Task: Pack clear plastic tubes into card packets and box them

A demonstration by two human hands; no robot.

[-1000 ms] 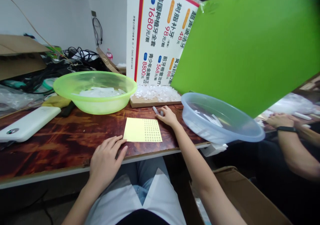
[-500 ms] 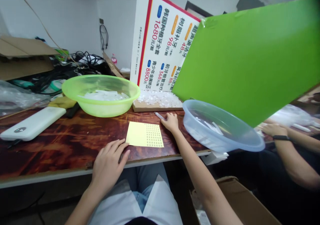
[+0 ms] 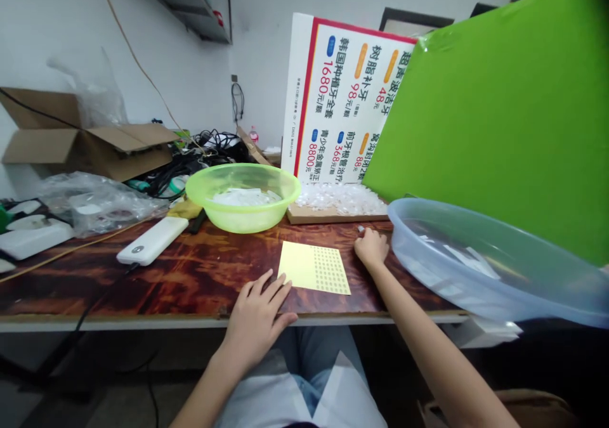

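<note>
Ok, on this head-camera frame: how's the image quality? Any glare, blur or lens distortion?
In the head view, wide-angle distortion stretches the clear plastic basin at the right edge, with soft glare along its rim. The printed sign stays legible, showing no obvious motion blur, and below the wooden table falls dark.

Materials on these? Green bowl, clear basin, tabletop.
The lime-green bowl looks like translucent glossy plastic: contents show through its wall. The clear bluish basin seems similar, with shiny highlights. The tabletop looks like glossy wood-grain laminate or varnished wood; its sheen can't settle which.
</note>
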